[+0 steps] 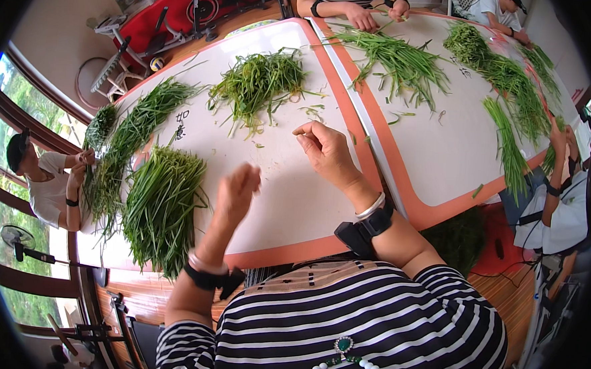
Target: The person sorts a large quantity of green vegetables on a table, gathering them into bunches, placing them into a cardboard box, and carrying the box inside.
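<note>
My left hand (238, 187) is raised over the near part of the white table, its fingers curled but smeared by motion. To its right, my right hand (325, 154) hovers above the tabletop with thumb and fingers pinched together; whether something small is between them I cannot make out. A big bundle of long green chives (164, 204) lies just left of my left hand. Beyond both hands sits a loose, tangled heap of chives (260, 86), with small trimmed bits (259, 145) scattered on the white surface in front of it.
The white table (287, 214) has an orange border and meets a second table (437, 165) on the right, which bears more chive piles (402, 60). Co-workers (52, 178) sit at the left, far side and right. A long green row (145, 120) lines the left edge.
</note>
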{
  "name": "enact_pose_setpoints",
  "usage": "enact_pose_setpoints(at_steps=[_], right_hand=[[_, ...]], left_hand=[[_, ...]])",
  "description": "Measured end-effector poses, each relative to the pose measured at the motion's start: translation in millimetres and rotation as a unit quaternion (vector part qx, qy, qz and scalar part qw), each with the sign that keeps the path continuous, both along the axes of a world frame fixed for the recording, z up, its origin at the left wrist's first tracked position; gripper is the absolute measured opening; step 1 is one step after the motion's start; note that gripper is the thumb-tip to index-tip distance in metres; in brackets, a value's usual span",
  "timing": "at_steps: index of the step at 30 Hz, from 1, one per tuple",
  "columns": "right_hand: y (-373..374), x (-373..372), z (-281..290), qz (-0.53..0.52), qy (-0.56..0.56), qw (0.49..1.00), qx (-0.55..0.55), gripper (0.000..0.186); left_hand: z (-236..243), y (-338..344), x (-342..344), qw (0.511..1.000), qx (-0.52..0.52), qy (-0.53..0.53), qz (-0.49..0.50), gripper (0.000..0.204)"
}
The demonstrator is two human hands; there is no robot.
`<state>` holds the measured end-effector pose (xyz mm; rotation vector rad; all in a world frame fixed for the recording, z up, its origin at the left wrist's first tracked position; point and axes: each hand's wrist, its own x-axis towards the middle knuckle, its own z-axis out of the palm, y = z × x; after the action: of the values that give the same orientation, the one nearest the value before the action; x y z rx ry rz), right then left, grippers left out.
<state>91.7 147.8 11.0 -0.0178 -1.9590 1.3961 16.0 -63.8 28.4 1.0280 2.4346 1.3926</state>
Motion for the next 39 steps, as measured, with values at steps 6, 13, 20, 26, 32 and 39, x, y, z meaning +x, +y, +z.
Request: enact_pose_setpoints(at_steps=[6, 13, 20, 26, 32, 39], right_hand=[[-12, 9, 10, -0.012, -0.029, 0.999, 0.026, 0.007], [-67, 79, 39, 0.157, -0.134, 0.976, 0.066, 0.006], [-64, 192, 21, 0.153, -0.354, 0.922, -0.033, 0.010], [-37, 286, -56, -0.102, -0.395, 0.905, -0.120, 0.012], [-29, 365, -100, -0.257, -0.428, 0.845, -0.191, 0.013], [18, 479, -219, -0.361, -0.500, 0.786, -0.038, 0.026]], left_hand=[[-13, -28, 74, 1.000, -0.018, -0.002, -0.020, 0.026], [-27, -42, 78, 0.997, -0.004, 0.061, -0.051, 0.022], [-39, -48, 70, 0.992, 0.080, 0.027, -0.095, 0.008], [-19, -41, 86, 0.982, 0.073, -0.012, -0.174, 0.027], [-6, -12, 107, 0.953, 0.052, -0.003, -0.297, 0.018], [13, 74, 147, 0.914, -0.007, 0.131, -0.385, 0.033]])
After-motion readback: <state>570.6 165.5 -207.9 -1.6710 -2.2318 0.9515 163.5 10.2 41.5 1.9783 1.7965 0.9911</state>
